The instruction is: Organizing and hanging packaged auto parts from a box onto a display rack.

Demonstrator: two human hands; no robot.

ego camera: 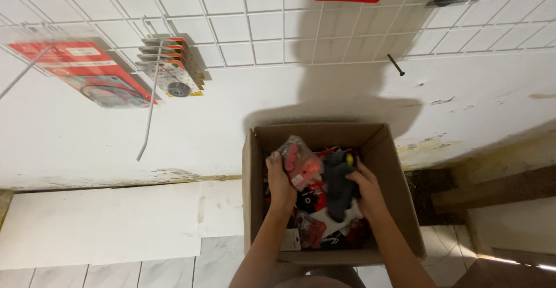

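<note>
An open cardboard box (pixel 394 183) stands on the floor against a white wall, filled with several packaged items in red, black and white. My left hand (pixel 279 179) holds a clear blister pack (pixel 298 161) with pink round pieces, lifted over the box's left side. My right hand (pixel 366 190) grips a dark grey tool-shaped item (pixel 339 185) with a yellow tip, inside the box to the right of the pack.
A white wire grid (pixel 260 21) on the wall carries hanging red-carded packs (pixel 87 73) and a stack of small packs (pixel 174 68) on long hooks (pixel 152 114). A flat white board (pixel 98 224) lies left of the box. A dark step (pixel 498 189) is at right.
</note>
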